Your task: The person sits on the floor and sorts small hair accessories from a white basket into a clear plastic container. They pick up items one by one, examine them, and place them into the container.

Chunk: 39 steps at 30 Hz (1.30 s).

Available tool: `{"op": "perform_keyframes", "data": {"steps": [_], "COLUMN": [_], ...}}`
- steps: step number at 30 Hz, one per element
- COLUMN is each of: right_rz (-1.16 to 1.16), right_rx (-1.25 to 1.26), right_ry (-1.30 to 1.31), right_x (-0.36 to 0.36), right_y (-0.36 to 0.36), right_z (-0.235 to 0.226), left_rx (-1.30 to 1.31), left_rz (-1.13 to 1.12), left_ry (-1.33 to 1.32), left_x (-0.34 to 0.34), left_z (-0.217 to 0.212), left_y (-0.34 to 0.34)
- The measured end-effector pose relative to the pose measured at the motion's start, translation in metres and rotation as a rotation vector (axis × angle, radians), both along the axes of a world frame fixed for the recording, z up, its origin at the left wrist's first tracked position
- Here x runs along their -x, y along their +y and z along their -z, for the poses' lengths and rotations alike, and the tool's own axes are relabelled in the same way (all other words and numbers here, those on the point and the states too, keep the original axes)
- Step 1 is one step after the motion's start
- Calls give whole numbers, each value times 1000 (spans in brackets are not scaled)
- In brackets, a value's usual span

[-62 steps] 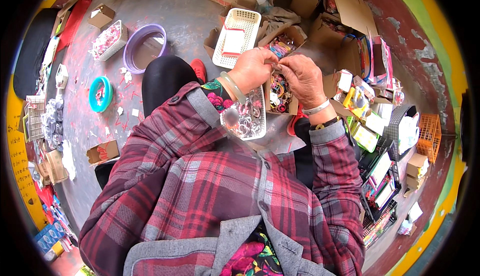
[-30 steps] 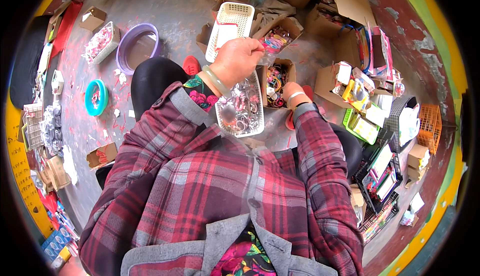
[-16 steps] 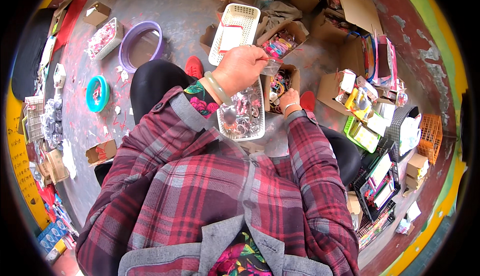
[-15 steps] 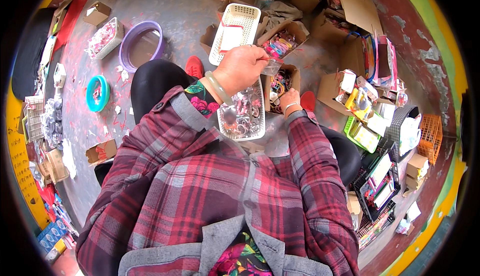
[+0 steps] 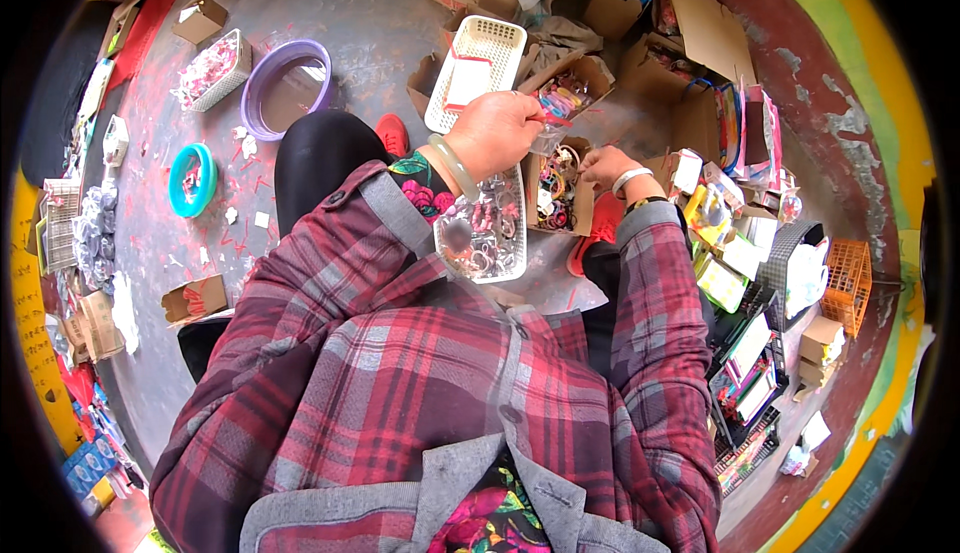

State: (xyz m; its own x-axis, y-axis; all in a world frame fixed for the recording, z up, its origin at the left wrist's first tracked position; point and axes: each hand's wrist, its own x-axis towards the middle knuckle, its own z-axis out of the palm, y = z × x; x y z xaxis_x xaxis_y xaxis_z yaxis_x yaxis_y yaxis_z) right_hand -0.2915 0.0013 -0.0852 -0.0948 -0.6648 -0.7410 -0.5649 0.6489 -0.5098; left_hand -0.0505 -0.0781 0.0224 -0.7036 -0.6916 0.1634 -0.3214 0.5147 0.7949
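Concrete floor point(image 5: 380, 43) strewn with boxes and baskets. Left hand point(image 5: 495, 133) raised above the clear tray point(image 5: 485, 238) of hair ties, its grip clenched on a small clear packet point(image 5: 548, 138). Right hand point(image 5: 605, 165) just beyond the tray, at a cardboard box point(image 5: 560, 193) of hair ties; its grip cannot be told.

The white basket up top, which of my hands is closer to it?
Left. The left hand is raised just below the white basket, holding a small clear bag. The right hand sits lower and further right, over an open cardboard box.
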Motion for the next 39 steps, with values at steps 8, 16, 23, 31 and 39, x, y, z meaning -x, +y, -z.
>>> {"op": "perform_keyframes", "data": {"steps": [8,16,23,31,39], "right_rz": [114,168,128,115,-237], "right_rx": [70,218,249,326,310], "right_ry": [-238,-636,-737,-526,-68], "right_x": [-5,-5,-12,2,3], "right_y": [6,32,41,42,40], "right_z": [-41,-120,-137,-135,-130], "left_rx": [8,109,136,-54,-766], "left_rz": [4,469,706,602,204], "left_ry": [-47,-62,76,86,251], "left_x": [-2,3,16,22,14], "left_z": [3,13,7,7,2], "left_y": [-2,-2,16,9,-5]}}
